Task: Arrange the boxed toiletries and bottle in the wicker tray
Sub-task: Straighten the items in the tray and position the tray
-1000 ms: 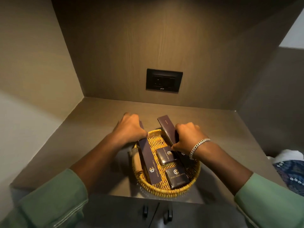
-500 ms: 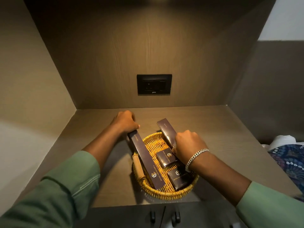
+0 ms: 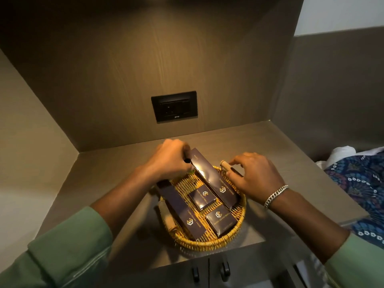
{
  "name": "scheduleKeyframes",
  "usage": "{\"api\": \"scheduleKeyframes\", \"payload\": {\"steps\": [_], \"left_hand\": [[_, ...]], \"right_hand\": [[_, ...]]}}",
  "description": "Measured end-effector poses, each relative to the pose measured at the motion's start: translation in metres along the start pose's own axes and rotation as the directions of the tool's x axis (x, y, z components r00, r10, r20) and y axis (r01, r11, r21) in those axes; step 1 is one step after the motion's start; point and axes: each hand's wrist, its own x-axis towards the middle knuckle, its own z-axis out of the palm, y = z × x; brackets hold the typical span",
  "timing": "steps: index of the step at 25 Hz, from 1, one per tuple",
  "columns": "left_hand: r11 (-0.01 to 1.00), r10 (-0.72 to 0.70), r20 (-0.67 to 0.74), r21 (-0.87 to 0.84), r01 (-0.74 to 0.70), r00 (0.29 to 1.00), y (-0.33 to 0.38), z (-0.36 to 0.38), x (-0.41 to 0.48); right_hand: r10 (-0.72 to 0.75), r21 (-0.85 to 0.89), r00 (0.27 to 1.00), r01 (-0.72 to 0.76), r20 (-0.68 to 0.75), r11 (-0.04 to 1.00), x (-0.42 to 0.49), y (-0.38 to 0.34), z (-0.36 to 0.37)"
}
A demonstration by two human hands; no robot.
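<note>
Over wicker tray [image 3: 209,242] | left hand [image 3: 168,161] closed on bottle [image 3: 42,161] | right hand [image 3: 255,175] fingertips on handle [image 3: 225,164]

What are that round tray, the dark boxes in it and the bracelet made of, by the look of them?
Wicker tray: woven cane or rattan, golden and matte; the weave shows on rim and floor. Long box and small box: probably printed card, dark with a slight sheen and gold lettering, sharp folded edges. Bracelet: silvery chain links that glint, so likely metal.
</note>
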Motion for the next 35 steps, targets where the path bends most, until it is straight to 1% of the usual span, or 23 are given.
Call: {"api": "scheduleKeyframes", "payload": {"steps": [4, 10, 13, 14, 15, 17, 18, 19, 20, 21, 22, 23, 24, 26, 28, 29, 32, 35], "left_hand": [[0.994, 0.046, 0.141, 0.093, -0.059, 0.989, 0.008, 0.021, -0.013], [0.964, 0.07, 0.141, 0.243, -0.103, 0.988, 0.007, 0.021, -0.016], [0.966, 0.041, 0.167, 0.244, -0.082, 0.985, 0.01, 0.018, -0.018], [0.974, 0.033, 0.151, 0.217, -0.065, 0.988, 0.012, 0.016, -0.022], [0.984, 0.023, 0.099, 0.175, -0.041, 0.995, 0.011, 0.014, -0.027], [0.999, -0.031, -0.109, 0.03, 0.034, 0.994, 0.006, 0.009, -0.047], [0.995, -0.093, -0.224, -0.054, 0.083, 0.97, 0.001, 0.008, -0.061], [0.98, -0.183, -0.3, -0.133, 0.149, 0.936, -0.008, 0.007, -0.076], [0.949, -0.291, -0.311, -0.213, 0.232, 0.905, -0.017, 0.007, -0.091], [0.904, -0.385, -0.258, -0.297, 0.307, 0.886, -0.024, 0.01, -0.107], [0.854, -0.446, -0.174, -0.377, 0.358, 0.878, -0.029, 0.014, -0.121], [0.809, -0.469, -0.103, -0.449, 0.38, 0.877, -0.029, 0.019, -0.133], [0.781, -0.472, -0.077, -0.499, 0.375, 0.878, -0.029, 0.026, -0.143], [0.771, -0.479, -0.136, -0.537, 0.342, 0.867, -0.024, 0.042, -0.153], [0.76, -0.504, -0.214, -0.569, 0.313, 0.837, -0.024, 0.048, -0.155], [0.752, -0.512, -0.231, -0.587, 0.301, 0.828, -0.027, 0.049, -0.153], [0.758, -0.501, -0.27, -0.596, 0.266, 0.822, -0.039, 0.043, -0.142], [0.752, -0.489, -0.254, -0.608, 0.255, 0.835, -0.051, 0.032, -0.126]], "right_hand": [[0.009, 0.048, 1.0, -0.009, 0.008, 0.999, -0.002, 0.007, 0.003], [0.034, 0.127, 0.998, -0.041, 0.059, 0.991, -0.001, 0.011, 0.003], [0.063, 0.17, 0.995, -0.076, 0.081, 0.983, 0.002, 0.011, 0.004], [0.071, 0.18, 0.993, -0.086, 0.09, 0.98, 0.003, 0.011, 0.004], [0.077, 0.189, 0.992, -0.095, 0.098, 0.977, 0.004, 0.011, 0.005], [0.089, 0.202, 0.99, -0.109, 0.106, 0.973, 0.006, 0.011, 0.005], [0.1, 0.211, 0.989, -0.121, 0.108, 0.97, 0.004, 0.012, 0.005], [0.114, 0.222, 0.988, -0.135, 0.103, 0.966, 0.003, 0.012, 0.006], [0.133, 0.231, 0.986, -0.153, 0.1, 0.961, 0.001, 0.011, 0.005], [0.155, 0.235, 0.983, -0.173, 0.094, 0.956, -0.001, 0.01, 0.006], [0.178, 0.233, 0.98, -0.193, 0.086, 0.953, -0.003, 0.007, 0.006], [0.201, 0.232, 0.977, -0.212, 0.072, 0.949, -0.006, 0.004, 0.007], [0.225, 0.227, 0.973, -0.232, 0.057, 0.946, -0.008, -0.001, 0.008], [0.261, 0.222, 0.965, -0.26, 0.029, 0.94, -0.013, -0.008, 0.009], [0.287, 0.226, 0.958, -0.278, -0.006, 0.934, -0.018, -0.019, 0.011], [0.302, 0.232, 0.953, -0.289, -0.021, 0.929, -0.02, -0.023, 0.012], [0.344, 0.234, 0.938, -0.325, -0.048, 0.917, -0.021, -0.034, 0.016], [0.365, 0.203, 0.928, -0.346, -0.067, 0.916, -0.014, -0.04, 0.024]]}}
